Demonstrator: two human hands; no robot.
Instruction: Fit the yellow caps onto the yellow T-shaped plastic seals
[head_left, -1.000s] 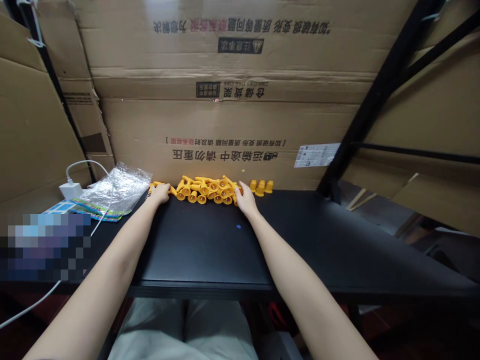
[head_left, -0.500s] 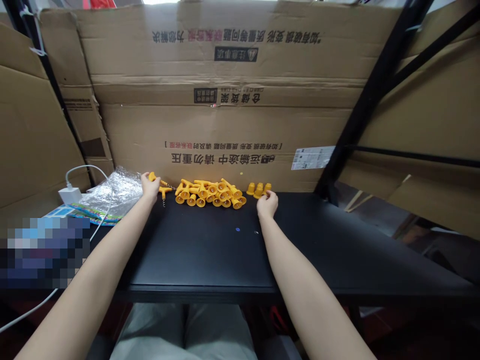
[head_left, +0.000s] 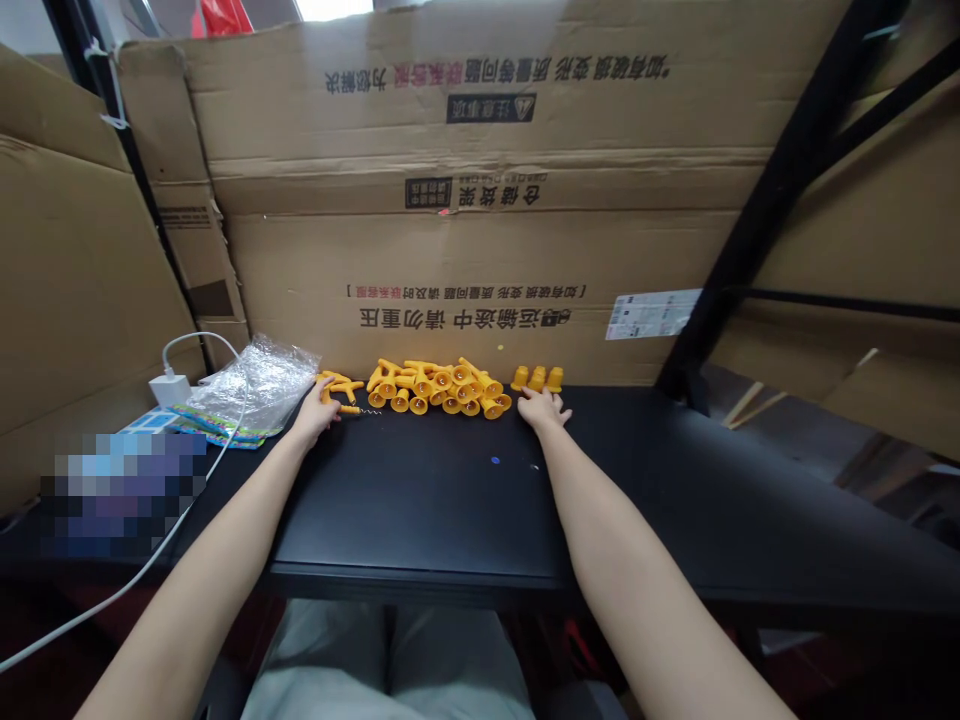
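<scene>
My left hand [head_left: 319,414] is closed around the handle of a yellow corkscrew [head_left: 349,409], low over the black tabletop, its metal spiral pointing right. Just behind that hand lie more yellow T-shaped handles [head_left: 346,386], partly hidden by the fingers. To the right is a pile of yellow corkscrews with bell-shaped ends [head_left: 439,385], many with the round openings facing me. My right hand [head_left: 544,409] rests with fingers apart in front of a few yellow bell-shaped caps [head_left: 537,379] that stand mouth down. I see nothing held in it.
A large cardboard sheet [head_left: 480,240] closes off the back. At left are clear plastic bags [head_left: 266,385], a white charger [head_left: 170,388] with its cable, and a blurred-out item [head_left: 127,490]. A black metal post [head_left: 750,230] rises at right. A small blue dot [head_left: 495,460] lies on the tabletop [head_left: 427,510].
My left hand has come down and nearer with a corkscrew, whose spiral now lies level. My right hand's fingers have spread from a pinch beside the caps. The whole view has shifted slightly.
</scene>
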